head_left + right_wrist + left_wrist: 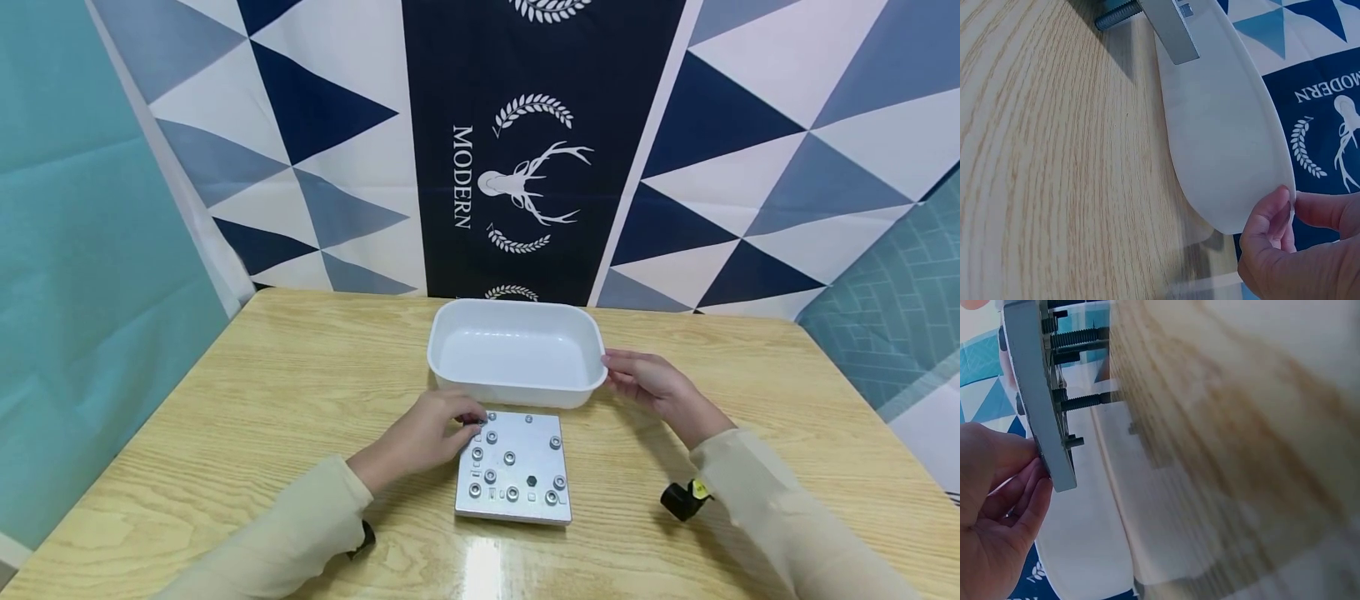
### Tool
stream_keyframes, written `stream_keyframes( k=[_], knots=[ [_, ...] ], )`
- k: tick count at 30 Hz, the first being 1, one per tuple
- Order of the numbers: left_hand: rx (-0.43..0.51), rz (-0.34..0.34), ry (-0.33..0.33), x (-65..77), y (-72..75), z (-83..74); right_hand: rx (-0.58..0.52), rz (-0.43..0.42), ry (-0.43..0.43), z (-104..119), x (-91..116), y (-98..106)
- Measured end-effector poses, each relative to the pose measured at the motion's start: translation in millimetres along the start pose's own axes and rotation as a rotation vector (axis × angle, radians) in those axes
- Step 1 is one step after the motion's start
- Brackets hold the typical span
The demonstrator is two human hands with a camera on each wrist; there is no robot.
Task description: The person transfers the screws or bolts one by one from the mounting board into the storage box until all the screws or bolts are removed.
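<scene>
So our left hand [435, 425] pinches at the far-left corner of the bolted plate [529, 442] (bolt or edge, we can't tell), right hand [651, 383] pinches the right rim of the white tray [517, 395]. Plate's on the desk [337, 358] just in front of the tray, seemingly propped on bolt shanks [1082, 401]; we'd expect stiff, heavy, slick, so take opposite edges. Tray looks light, slightly flexible: rim's our hold.
</scene>
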State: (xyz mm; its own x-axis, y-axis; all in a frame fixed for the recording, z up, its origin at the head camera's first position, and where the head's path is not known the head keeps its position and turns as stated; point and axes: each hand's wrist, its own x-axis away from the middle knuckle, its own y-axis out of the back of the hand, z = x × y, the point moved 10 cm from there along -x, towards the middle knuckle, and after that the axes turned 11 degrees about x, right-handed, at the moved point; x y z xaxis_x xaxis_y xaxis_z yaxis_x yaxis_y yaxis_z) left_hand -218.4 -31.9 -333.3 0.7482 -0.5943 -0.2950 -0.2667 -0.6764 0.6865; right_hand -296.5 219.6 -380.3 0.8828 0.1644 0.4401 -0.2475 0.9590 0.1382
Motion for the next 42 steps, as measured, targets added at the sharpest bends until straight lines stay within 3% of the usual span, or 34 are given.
stream_keyframes(
  k=[7, 17, 25, 32, 42],
  knots=[
    [-0.14, 0.01, -0.049, -4.8, -0.6, -6.7, -0.011, 0.001, -0.001, 1, 1, -1],
    [-0.513, 0.037, -0.29, -3.5, -11.0, -28.9, -0.029, -0.001, -0.009, 0, 2, 0],
    [-0.67, 0.056, -0.338, -3.3, -13.6, -30.6, -0.027, -0.005, -0.006, 1, 2, 0],
    [-0.687, 0.066, -0.328, -5.8, -10.0, -29.8, -0.034, -0.003, -0.003, 3, 4, -2],
    [-0.588, 0.053, -0.312, -10.9, 5.4, -37.7, -0.032, 0.001, -0.004, 2, 5, -2]
  ],
)
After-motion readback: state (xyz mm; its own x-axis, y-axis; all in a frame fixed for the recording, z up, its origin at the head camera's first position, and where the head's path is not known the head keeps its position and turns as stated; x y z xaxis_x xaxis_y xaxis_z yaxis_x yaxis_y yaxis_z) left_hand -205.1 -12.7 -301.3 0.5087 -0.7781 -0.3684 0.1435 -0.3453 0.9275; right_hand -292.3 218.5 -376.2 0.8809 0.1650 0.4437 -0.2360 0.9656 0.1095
